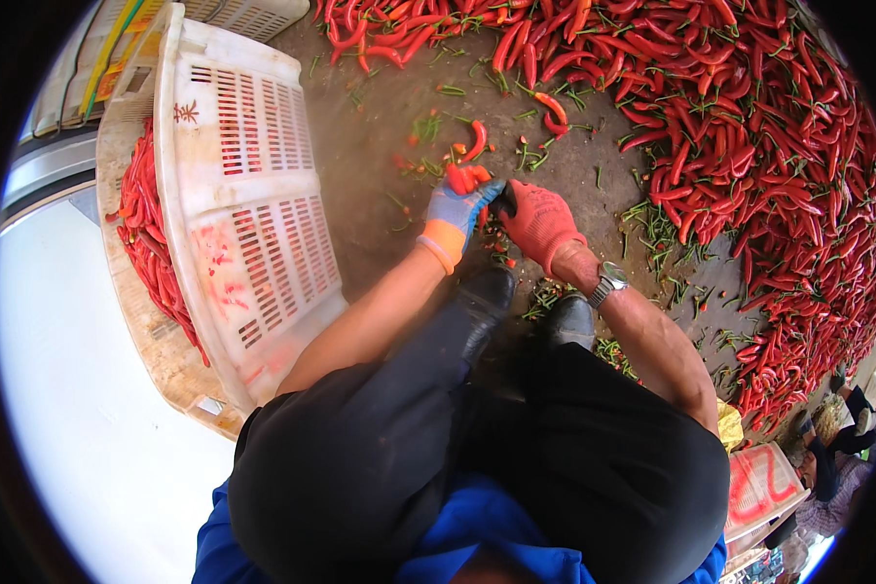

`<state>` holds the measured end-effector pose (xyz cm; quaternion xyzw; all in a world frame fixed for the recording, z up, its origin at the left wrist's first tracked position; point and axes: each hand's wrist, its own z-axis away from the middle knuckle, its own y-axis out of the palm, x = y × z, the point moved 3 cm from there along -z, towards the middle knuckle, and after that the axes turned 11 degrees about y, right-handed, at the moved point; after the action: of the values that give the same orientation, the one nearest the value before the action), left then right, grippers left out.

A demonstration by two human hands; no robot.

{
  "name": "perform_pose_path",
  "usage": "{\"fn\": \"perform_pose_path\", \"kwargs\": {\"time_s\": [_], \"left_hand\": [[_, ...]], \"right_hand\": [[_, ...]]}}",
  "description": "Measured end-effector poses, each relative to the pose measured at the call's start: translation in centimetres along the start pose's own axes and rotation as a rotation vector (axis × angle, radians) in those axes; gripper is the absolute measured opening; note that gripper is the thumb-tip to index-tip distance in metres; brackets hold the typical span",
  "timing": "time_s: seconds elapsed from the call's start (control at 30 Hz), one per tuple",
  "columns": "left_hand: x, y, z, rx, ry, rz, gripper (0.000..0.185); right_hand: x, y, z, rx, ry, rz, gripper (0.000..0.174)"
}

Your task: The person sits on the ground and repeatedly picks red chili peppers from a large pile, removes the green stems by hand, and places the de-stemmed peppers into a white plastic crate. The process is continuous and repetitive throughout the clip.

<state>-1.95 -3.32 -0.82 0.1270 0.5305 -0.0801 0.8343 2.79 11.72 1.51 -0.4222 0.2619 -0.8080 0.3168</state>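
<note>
My left hand point(458, 215), in a grey-blue and orange glove, is closed around several red chili peppers point(466, 177) above the floor. Close against it on the right is my right hand point(539, 223), in a red knit glove, gripping a small black object point(507, 201); what kind it is cannot be told. Loose chilies point(476, 141) and cut green stems point(429, 125) lie on the floor just beyond my hands. A large heap of red chilies with green stems point(708, 146) spreads from the top round to the right.
A white slatted plastic crate point(255, 109) holding red chilies point(150, 241) stands at my left. My black shoes point(488, 299) are below my hands, among stem scraps point(547, 298). At lower right are another crate point(763, 485) and another person point(839, 482).
</note>
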Motion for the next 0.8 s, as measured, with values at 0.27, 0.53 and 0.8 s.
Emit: {"fn": "perform_pose_path", "kwargs": {"time_s": [0.27,0.53,0.8], "left_hand": [[-1.4,-4.5,-2.0,-0.197,-0.163,0.615,0.018],[-0.4,-4.9,-0.9,-0.228,-0.321,0.584,0.017],[-1.1,-0.8,-0.7,0.356,-0.246,0.084,0.019]], "right_hand": [[3.3,-1.5,-9.7,-0.291,-0.103,0.077,0.042],[2.1,-1.0,-10.2,-0.032,-0.009,-0.337,0.036],[-2.3,0.1,-4.7,0.027,0.276,-0.838,0.024]]}}
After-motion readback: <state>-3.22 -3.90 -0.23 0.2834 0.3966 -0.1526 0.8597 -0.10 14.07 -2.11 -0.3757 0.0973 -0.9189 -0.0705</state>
